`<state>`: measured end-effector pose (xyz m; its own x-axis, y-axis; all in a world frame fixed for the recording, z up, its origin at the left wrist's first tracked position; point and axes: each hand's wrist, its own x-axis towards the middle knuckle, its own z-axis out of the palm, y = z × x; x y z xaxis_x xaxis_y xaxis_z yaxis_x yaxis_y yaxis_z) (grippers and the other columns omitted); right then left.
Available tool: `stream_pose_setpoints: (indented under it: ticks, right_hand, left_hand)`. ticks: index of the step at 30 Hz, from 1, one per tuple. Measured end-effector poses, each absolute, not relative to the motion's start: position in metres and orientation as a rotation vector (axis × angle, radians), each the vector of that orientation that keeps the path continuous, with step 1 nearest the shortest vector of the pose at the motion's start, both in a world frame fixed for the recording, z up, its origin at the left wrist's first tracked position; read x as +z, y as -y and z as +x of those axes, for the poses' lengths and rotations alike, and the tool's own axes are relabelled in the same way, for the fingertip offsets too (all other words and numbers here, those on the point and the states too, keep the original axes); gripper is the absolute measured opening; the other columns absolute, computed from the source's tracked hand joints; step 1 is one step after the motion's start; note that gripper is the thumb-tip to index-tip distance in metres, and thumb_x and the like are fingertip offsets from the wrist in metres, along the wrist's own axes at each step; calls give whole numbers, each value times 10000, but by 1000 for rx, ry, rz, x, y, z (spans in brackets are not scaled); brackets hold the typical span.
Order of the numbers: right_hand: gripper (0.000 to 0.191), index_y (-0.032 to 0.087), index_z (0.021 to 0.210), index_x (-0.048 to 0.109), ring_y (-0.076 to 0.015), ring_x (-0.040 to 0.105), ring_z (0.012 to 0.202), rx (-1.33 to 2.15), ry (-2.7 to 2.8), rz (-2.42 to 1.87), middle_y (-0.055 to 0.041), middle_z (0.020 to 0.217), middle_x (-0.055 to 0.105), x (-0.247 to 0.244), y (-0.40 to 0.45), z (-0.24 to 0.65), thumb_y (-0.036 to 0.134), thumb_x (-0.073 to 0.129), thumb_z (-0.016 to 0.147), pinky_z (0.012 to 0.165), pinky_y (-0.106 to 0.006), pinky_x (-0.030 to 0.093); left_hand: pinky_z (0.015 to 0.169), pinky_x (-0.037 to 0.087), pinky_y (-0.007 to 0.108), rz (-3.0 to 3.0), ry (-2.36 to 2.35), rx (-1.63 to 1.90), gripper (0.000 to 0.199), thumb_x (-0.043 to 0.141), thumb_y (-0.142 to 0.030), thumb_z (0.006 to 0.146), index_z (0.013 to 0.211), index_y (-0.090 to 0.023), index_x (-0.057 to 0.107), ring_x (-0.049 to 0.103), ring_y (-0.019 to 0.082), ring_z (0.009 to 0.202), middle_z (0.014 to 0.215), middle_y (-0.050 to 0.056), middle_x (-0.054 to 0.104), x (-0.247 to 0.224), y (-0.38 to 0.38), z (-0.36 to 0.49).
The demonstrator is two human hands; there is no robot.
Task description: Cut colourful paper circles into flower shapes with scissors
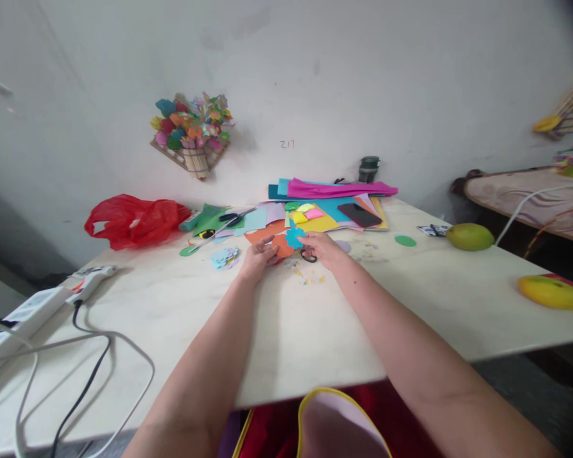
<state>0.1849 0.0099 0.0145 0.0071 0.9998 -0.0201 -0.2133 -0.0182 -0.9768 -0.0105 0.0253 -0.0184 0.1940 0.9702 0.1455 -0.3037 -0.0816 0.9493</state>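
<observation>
My left hand is closed on the edge of an orange paper cutout. Between the fingertips of my right hand is a blue paper flower, held right beside the orange piece and partly in front of it. Dark looped handles, likely of small scissors, show just below my right fingers; whether they lie on the table or hang from the hand I cannot tell. Left of my hands is a pile of pale blue cutouts. Tiny yellow and orange paper scraps are scattered close to me.
Coloured paper sheets, dark-handled scissors and a phone lie behind my hands. A red plastic bag is at the left. Power strips with cables run along the left edge. Two mangoes are at the right.
</observation>
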Motion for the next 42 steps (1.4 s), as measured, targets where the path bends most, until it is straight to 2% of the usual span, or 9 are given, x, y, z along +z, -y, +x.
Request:
stream_pose_setpoints:
  ticks: [4, 10, 16, 21, 25, 28, 32, 36, 42]
  right_hand:
    - [145, 158, 659, 690, -106, 570, 590, 1316, 1086, -1099, -24, 668, 685, 11, -12, 180, 178, 833, 639, 485, -194, 453]
    - [255, 164, 540, 613, -92, 535, 519, 1284, 1128, -1120, 8, 552, 617, 5, -14, 176, 195, 857, 607, 460, -196, 446]
    - [289, 161, 515, 592, -93, 542, 476, 1291, 1145, -1109, 7, 509, 611, -1, -18, 174, 154, 869, 598, 451, -200, 432]
    - [268, 160, 501, 606, -97, 536, 451, 1265, 1129, -1095, -3, 495, 618, 0, -18, 173, 137, 849, 612, 466, -220, 447]
    - [187, 148, 551, 645, -112, 563, 482, 1307, 1027, -1060, -20, 526, 645, 5, -16, 173, 117, 806, 640, 472, -227, 457]
    - [158, 143, 592, 652, -109, 558, 481, 1367, 959, -1023, -26, 547, 657, 7, -14, 174, 106, 791, 659, 462, -219, 459]
    - [174, 146, 616, 635, -99, 551, 458, 1441, 936, -1002, -19, 539, 638, 9, -11, 174, 101, 784, 694, 463, -208, 467]
    - [177, 158, 653, 620, -95, 548, 466, 1462, 906, -1017, -9, 557, 632, 10, -11, 173, 112, 775, 724, 458, -202, 464]
    - [155, 170, 719, 643, -106, 596, 610, 1300, 864, -998, -10, 686, 675, 10, -14, 180, 186, 797, 703, 503, -190, 457]
  left_hand:
    - [706, 580, 271, 1143, -762, 1224, 476, 933, -350, 571, 938, -137, 718, 712, 177, 757, 837, 63, 749, -15, -21, -9]
    - [729, 590, 300, 1161, -787, 1204, 411, 899, -368, 631, 921, -131, 731, 715, 183, 751, 858, 74, 756, -14, -19, -10]
    - [804, 592, 345, 1181, -790, 1173, 538, 856, -363, 690, 1163, -155, 704, 731, 205, 792, 869, 67, 763, -14, -18, -9]
    - [801, 591, 345, 1141, -798, 1166, 613, 773, -247, 714, 1307, -165, 641, 731, 194, 769, 894, 62, 767, -9, -16, -8]
    - [823, 576, 335, 1124, -784, 1180, 556, 713, -189, 657, 1206, -110, 688, 734, 200, 803, 864, 80, 758, -8, -18, -8]
    - [839, 559, 334, 1223, -783, 1208, 561, 767, -197, 611, 1163, -109, 713, 723, 189, 779, 812, 63, 747, -11, -20, -9]
    - [834, 548, 332, 1347, -837, 1257, 431, 886, -315, 575, 952, -139, 772, 717, 202, 799, 828, 72, 757, -15, -22, -9]
    - [846, 552, 323, 1435, -876, 1289, 342, 891, -424, 611, 762, -150, 753, 723, 240, 920, 882, 106, 772, -15, -22, -8]
    - [704, 591, 310, 1188, -914, 1217, 370, 902, -387, 607, 752, -139, 669, 728, 196, 669, 710, 85, 749, -14, -21, -7]
